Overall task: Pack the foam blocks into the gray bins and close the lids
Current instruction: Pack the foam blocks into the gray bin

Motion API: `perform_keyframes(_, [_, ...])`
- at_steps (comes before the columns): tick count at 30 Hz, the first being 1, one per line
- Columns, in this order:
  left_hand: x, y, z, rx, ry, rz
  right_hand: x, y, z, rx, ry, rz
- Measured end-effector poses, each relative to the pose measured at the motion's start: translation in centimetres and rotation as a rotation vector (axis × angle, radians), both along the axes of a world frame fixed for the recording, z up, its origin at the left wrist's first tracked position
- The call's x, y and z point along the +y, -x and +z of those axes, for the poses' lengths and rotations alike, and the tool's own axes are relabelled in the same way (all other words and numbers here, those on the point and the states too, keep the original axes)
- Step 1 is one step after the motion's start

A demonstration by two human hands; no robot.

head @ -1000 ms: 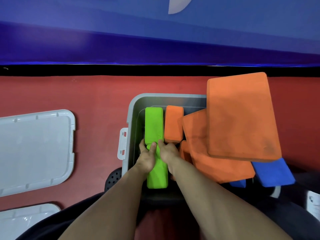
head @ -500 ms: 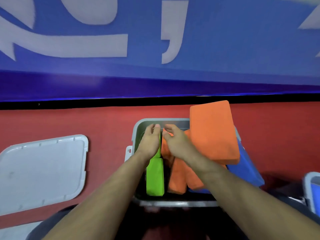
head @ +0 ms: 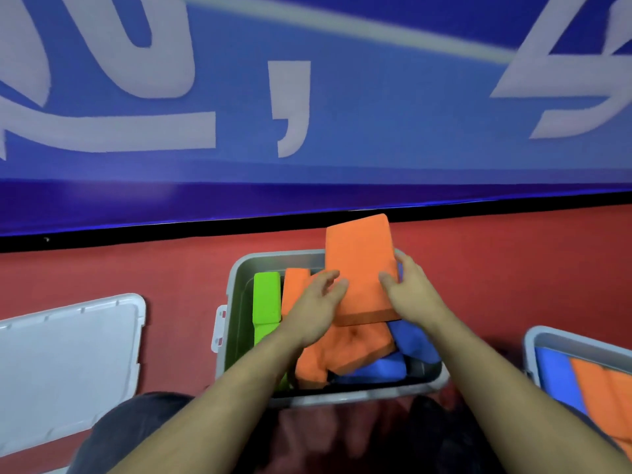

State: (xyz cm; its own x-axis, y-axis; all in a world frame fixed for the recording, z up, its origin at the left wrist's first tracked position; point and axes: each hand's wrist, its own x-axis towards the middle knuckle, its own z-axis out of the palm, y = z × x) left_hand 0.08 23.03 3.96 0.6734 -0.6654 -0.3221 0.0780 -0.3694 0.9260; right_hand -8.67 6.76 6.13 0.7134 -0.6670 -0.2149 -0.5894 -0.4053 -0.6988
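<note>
- Gripping the large flat orange foam slab (head: 359, 268) from both sides, the two hands sit over the open gray plastic bin (head: 236, 289) at centre frame.
- Left hand (head: 316, 311): fingers extended against the slab's left edge, palm down over the bin's contents.
- Right hand (head: 412, 290): thumb on the slab's upper face, fingers wrapped round its right edge. The hands are apart, with the slab between them.
- Slab condition: tilted, far end raised above the bin's back rim, near edge resting on the blocks below.
- Bin contents: a bright green rectangular foam block (head: 266, 304) stands on edge along the left wall; a narrow orange foam block (head: 294, 289) sits just beside it; further orange foam pieces (head: 342, 354) and dark blue foam pieces (head: 415, 343) lie jumbled under the slab, rising to or above the rim.
- Bin lid: a translucent white rectangular plastic lid (head: 68, 364) lies flat on the red floor (head: 136, 268), well apart to the left of the bin.
- Second gray bin (head: 533, 340), at the right frame edge, holds blue and orange foam; it is cut off by the frame, and its fill level appears partial at best.
- Background: a blue wall banner with white lettering (head: 307, 97), blurred.
</note>
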Motion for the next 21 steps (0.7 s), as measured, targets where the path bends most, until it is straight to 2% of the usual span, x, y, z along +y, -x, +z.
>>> perform_keyframes(4, [-3.2,1.6,-1.5,-0.012,-0.021,-0.065,-1.3,-0.2,-0.8,0.138,-0.296,-0.168])
perform_keyframes(9, [-5.4,0.4,-3.3,-0.071,-0.145,-0.06,-3.2,-0.9,-4.0,0.161,-0.321,-0.239])
perform_keyframes(13, [-5.3,0.1,-4.1,-0.197,-0.229,-0.115,-3.2,-1.2,-3.3,0.023,-0.386,-0.32])
perform_keyframes(17, [-4.4,-0.4,-3.8,-0.232,-0.247,-0.085,-2.7,-2.0,-3.4,-0.11,-0.643,-0.385])
perform_keyframes(21, [-3.0,-1.3,-2.9,-0.22,-0.141,-0.048,-1.1,-3.3,-2.6,-0.199,-0.823,-0.278])
